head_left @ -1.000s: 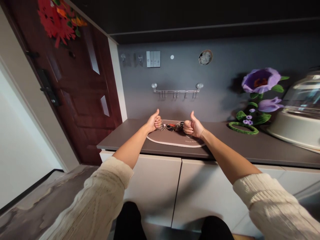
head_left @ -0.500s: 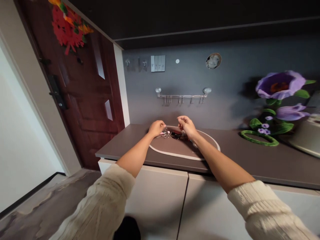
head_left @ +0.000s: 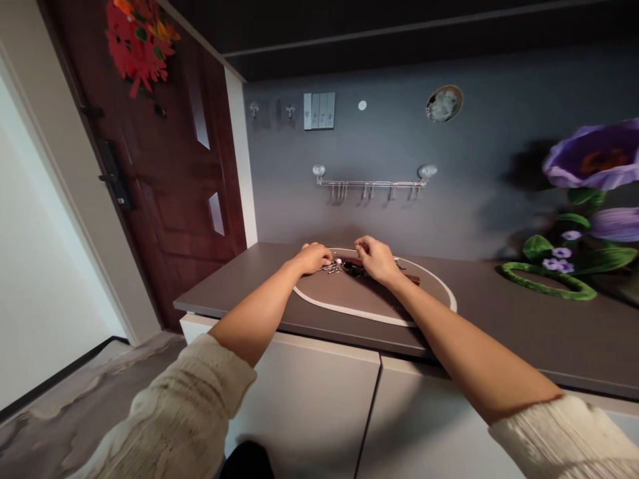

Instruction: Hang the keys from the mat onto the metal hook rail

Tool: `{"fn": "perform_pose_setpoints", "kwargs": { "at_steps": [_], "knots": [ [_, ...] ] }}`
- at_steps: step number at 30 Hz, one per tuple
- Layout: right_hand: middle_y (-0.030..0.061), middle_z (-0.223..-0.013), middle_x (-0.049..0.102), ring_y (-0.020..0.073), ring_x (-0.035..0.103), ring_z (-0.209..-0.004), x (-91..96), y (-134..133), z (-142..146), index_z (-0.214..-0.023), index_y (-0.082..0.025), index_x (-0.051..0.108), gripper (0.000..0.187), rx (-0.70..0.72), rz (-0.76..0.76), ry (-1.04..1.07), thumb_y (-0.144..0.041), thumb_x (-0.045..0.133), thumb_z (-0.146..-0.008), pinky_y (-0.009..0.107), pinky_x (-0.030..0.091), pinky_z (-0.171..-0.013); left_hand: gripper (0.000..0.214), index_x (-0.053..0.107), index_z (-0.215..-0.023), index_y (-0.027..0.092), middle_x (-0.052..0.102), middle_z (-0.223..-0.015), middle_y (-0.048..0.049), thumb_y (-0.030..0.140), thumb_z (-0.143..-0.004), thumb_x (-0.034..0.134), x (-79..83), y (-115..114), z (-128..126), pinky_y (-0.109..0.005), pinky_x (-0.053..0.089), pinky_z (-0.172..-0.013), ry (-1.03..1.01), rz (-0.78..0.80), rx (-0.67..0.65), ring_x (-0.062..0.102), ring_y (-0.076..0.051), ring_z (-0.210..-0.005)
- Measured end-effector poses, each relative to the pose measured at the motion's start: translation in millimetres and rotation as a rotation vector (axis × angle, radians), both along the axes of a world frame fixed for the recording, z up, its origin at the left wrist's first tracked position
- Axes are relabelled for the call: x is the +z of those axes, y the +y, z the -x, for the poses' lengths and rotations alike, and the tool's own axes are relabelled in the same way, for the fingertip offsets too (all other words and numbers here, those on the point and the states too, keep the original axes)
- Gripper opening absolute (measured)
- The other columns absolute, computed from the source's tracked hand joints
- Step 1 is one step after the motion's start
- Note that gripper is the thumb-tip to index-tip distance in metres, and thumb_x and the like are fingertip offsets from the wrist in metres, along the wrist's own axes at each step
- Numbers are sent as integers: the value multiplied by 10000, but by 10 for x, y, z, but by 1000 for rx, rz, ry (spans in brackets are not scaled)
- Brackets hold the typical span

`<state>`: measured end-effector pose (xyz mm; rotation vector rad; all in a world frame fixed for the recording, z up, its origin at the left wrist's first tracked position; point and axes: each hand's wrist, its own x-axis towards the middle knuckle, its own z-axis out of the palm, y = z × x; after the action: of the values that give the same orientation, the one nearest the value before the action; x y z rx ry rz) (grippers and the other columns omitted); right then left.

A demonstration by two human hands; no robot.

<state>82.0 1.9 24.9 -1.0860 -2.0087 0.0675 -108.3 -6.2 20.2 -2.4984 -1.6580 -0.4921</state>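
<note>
Grey wall (head_left: 449, 199) and a dark bench (head_left: 239, 286) are seen beside a brown door (head_left: 164, 166). On the bench an oval mat (head_left: 359, 303) is laid, and a bunch of keys (head_left: 344, 267) is spread on its far part. The left hand (head_left: 313, 257) is set at the keys' left end, the right hand (head_left: 375, 258) at their right end. Both grips are narrow, fingers curled down onto the keys; whether anything is pinched cannot be told.
</note>
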Motion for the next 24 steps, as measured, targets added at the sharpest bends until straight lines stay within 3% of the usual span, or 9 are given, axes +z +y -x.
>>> {"fn": "perform_pose_setpoints", "kwargs": {
  "at_steps": [9, 17, 24],
  "knots": [
    [69, -834, 645, 155, 568, -753, -11, -66, 16, -876, -180, 602, 172, -8, 26, -5, -191, 451, -794, 265, 405, -724, 184, 622, -723, 208, 622, -836, -68, 166, -781, 453, -58, -9, -23, -285, 353, -813, -66, -68, -38, 520, -193, -877],
    [75, -836, 646, 166, 566, -762, -7, -146, 42, -895, -168, 607, 192, -55, 81, 2, -167, 451, -782, 273, 396, -744, 250, 579, -857, 172, 576, -912, -101, 136, -833, 333, -50, -18, 0, -305, 368, -792, 6, -122, -14, 535, -203, -882],
    [70, -865, 654, 163, 568, -769, -16, -165, 40, -866, -181, 609, 182, -58, 57, -14, -158, 457, -769, 265, 397, -726, 260, 569, -914, 175, 576, -945, -87, 114, -825, 333, -5, -62, -30, -320, 344, -830, -31, -171, 45, 519, -192, -918]
  ]
}}
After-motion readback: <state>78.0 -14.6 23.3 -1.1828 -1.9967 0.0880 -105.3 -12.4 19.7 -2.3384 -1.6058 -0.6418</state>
